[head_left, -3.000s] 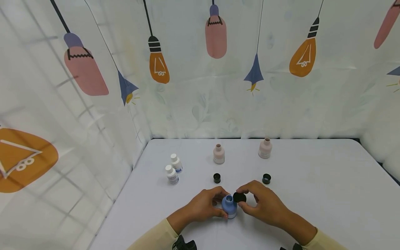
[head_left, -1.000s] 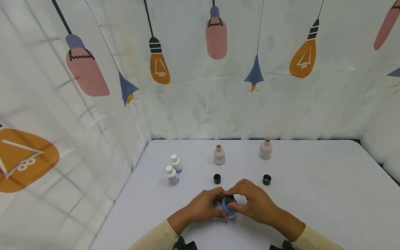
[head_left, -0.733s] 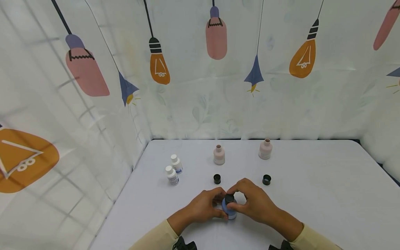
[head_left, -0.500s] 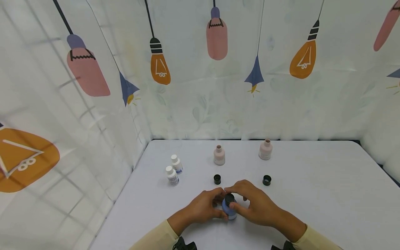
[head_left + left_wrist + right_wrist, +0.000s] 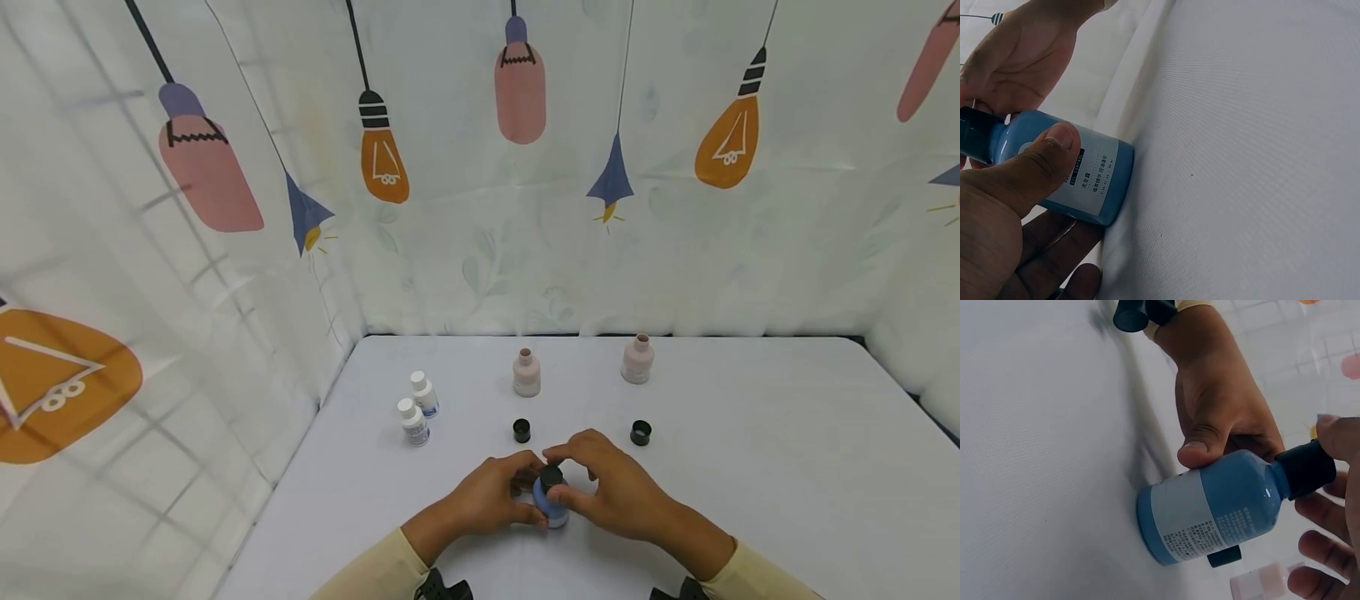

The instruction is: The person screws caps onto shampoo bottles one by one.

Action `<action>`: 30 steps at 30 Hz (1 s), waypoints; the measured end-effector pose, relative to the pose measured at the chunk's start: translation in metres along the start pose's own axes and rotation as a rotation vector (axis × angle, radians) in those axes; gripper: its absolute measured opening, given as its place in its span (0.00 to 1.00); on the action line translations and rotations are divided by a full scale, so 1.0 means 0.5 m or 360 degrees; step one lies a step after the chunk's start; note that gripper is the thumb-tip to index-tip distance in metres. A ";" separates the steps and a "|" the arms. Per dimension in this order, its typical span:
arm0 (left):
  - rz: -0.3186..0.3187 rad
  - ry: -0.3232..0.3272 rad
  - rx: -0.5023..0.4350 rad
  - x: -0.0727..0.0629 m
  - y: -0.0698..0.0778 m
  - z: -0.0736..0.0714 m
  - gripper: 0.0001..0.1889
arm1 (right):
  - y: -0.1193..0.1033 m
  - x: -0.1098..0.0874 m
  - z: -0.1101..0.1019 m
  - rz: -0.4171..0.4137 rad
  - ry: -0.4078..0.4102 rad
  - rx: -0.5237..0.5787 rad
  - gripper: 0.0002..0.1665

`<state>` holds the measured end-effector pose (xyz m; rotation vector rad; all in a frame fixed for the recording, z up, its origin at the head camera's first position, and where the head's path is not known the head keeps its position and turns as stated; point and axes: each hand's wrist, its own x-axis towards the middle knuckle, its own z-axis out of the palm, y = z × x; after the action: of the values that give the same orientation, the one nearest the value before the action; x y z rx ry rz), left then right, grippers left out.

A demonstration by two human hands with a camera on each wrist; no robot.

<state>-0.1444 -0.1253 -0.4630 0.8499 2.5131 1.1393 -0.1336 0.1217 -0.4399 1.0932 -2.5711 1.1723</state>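
Observation:
A small blue shampoo bottle (image 5: 553, 515) stands upright on the white table near me, its label showing in the left wrist view. My left hand (image 5: 491, 497) grips the bottle's body from the left, thumb in front and fingers behind. On the bottle's neck sits a black cap (image 5: 551, 477). My right hand (image 5: 622, 496) pinches that cap between thumb and fingers from the right. Seen in the right wrist view, the cap (image 5: 1307, 470) is at the neck with the right thumb on its edge; how tightly it is screwed cannot be seen.
Two pinkish bottles without caps (image 5: 527, 375) (image 5: 637, 362) stand farther back. Before them lie two loose black caps (image 5: 521, 430) (image 5: 641, 432). To the left are two capped white bottles (image 5: 414, 423) (image 5: 425, 396). A patterned curtain (image 5: 480, 250) borders the white table (image 5: 750, 467).
Three seconds ago my right hand held the black cap beside the open bottle mouth. It has moved left, and the cap now sits on the neck. Lately only the right fingers shift slightly.

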 end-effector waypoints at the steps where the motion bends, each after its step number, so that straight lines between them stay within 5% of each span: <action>1: 0.0002 0.0000 0.0003 0.000 0.000 0.000 0.27 | 0.000 -0.001 -0.001 -0.0002 -0.0014 0.0010 0.25; 13: -0.0020 -0.0002 -0.0005 -0.001 0.001 0.000 0.27 | 0.003 0.003 0.001 -0.0048 0.0057 0.0044 0.18; 23: -0.0028 -0.0005 0.0012 0.000 -0.001 -0.001 0.27 | 0.008 0.001 -0.009 -0.0048 -0.0102 0.0049 0.21; 30: -0.0025 -0.0005 -0.0014 0.000 -0.001 0.000 0.27 | 0.010 0.002 -0.002 -0.0079 0.0006 -0.0025 0.18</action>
<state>-0.1446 -0.1255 -0.4637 0.8279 2.5059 1.1425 -0.1377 0.1243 -0.4418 1.1436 -2.5302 1.1401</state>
